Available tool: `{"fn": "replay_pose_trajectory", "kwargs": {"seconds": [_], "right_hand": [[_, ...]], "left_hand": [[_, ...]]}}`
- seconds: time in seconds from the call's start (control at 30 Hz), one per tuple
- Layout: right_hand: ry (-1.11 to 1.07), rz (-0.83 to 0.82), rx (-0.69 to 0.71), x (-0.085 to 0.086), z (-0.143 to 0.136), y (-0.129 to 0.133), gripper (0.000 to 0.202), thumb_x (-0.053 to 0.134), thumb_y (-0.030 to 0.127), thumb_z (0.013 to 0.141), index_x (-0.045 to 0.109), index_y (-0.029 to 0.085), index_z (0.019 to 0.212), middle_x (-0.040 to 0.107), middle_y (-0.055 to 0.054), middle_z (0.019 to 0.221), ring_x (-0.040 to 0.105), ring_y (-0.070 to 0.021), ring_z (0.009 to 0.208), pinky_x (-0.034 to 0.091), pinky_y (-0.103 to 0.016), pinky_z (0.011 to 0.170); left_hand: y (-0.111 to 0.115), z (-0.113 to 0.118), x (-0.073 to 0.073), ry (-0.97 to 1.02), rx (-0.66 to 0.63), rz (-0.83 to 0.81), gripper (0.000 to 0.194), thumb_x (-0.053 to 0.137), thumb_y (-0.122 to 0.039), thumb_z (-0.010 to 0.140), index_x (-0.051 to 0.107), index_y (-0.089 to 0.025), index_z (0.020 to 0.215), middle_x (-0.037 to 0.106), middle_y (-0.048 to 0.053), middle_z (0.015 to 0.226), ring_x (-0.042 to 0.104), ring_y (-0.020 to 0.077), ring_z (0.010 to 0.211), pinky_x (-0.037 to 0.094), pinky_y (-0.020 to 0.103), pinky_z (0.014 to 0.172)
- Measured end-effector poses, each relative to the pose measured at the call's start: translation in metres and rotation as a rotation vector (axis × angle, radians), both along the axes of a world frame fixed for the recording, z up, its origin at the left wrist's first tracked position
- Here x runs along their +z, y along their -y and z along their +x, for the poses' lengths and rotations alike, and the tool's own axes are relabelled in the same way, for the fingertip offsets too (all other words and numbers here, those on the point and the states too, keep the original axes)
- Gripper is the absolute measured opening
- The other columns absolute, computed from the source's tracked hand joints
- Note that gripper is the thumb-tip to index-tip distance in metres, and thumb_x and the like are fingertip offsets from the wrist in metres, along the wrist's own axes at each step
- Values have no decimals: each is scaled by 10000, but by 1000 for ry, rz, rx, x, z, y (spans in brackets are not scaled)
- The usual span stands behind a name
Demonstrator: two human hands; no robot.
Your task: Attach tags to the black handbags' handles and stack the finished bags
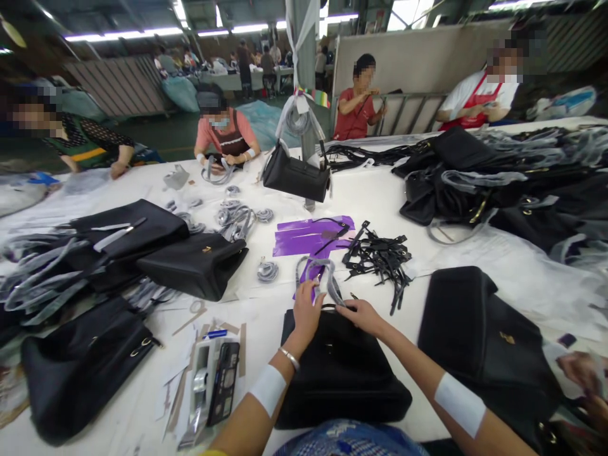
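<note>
In the head view a black handbag [337,373] lies in front of me, close to my body. A handle wrapped in grey protective film [332,278] loops up from its far edge. My left hand [308,311] is closed, its fingertips pinched at the left part of this handle. My right hand [361,315] is closed too, with thumb and fingers pinching the handle's right end near the bag's top edge. The exact spot under the left fingertips is partly hidden. Beyond the hands lie purple sheets [294,237] and a pile of short black straps [382,256].
A tape dispenser [202,386] stands to my left among card strips. Black bags lie at left [85,361] and right [475,329]. A black bag [297,174] hangs by a pillar [306,76]. Co-workers sit across the white table [256,278]; another person's hand [582,373] is at right.
</note>
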State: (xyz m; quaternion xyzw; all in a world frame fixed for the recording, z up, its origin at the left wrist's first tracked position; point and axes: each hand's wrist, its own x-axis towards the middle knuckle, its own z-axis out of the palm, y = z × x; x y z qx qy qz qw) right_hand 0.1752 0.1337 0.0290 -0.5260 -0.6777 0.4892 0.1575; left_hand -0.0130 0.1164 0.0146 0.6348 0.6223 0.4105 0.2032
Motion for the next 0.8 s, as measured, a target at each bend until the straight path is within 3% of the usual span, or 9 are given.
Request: {"fn": "replay_pose_trajectory", "kwargs": {"seconds": [0.03,0.1,0.17,0.23,0.4,0.53,0.7,0.8], "right_hand": [[-23,-45,-2,0,0,1,449,511,590,810,718,195,762,565,29,485,532,-156,473,401,-263,515],[-67,-103,15,1,2,2,454,522,599,802,713,190,750,492,45,416,473,-133,406,355,-249,469],[-91,-101,39,0,6,3,445,532,590,802,716,189,746,474,49,397,466,-128,399,352,-247,468],[-100,-60,37,-1,11,3,418,537,564,810,728,192,783,504,44,415,498,-134,426,388,-253,500],[-198,-3,-169,-7,23,11,388,567,468,810,687,216,1080,684,-2,664,630,-171,586,513,-304,638],[-379,-14,-405,-7,21,26,381,697,409,723,680,232,1060,717,-35,938,671,-193,744,539,-322,726],[-768,-239,-629,-3,8,42,428,761,373,699,639,230,1084,687,-2,801,643,-164,771,514,-278,722],[-848,-249,-664,-4,4,47,458,777,349,695,625,229,1110,670,2,817,626,-142,756,503,-261,721]], "left_hand": [[5,1,-4,62,10,-60,216,531,-264,883,613,-194,1071,646,86,1054,594,216,1000,474,377,895],[12,3,-11,104,-135,-168,215,484,-275,905,643,-200,1028,683,62,996,625,196,926,486,348,861],[17,3,-12,54,-293,-211,230,492,-292,902,662,-213,1034,696,50,1024,625,199,954,467,350,899],[19,2,-9,-30,-343,-203,238,512,-300,897,663,-231,1066,697,44,1042,619,202,976,446,350,926],[23,-5,6,-286,-281,-191,237,516,-270,900,659,-247,1088,691,54,1006,612,208,945,454,330,853],[30,-6,21,-395,-215,-178,184,567,-273,873,677,-253,1019,691,52,960,603,220,937,433,350,841],[43,-6,33,-226,-79,-220,159,577,-266,858,691,-268,969,699,26,968,625,201,921,443,345,842],[50,-10,33,-17,-28,-258,141,601,-269,826,707,-246,916,706,32,942,637,197,907,462,340,847]]}}
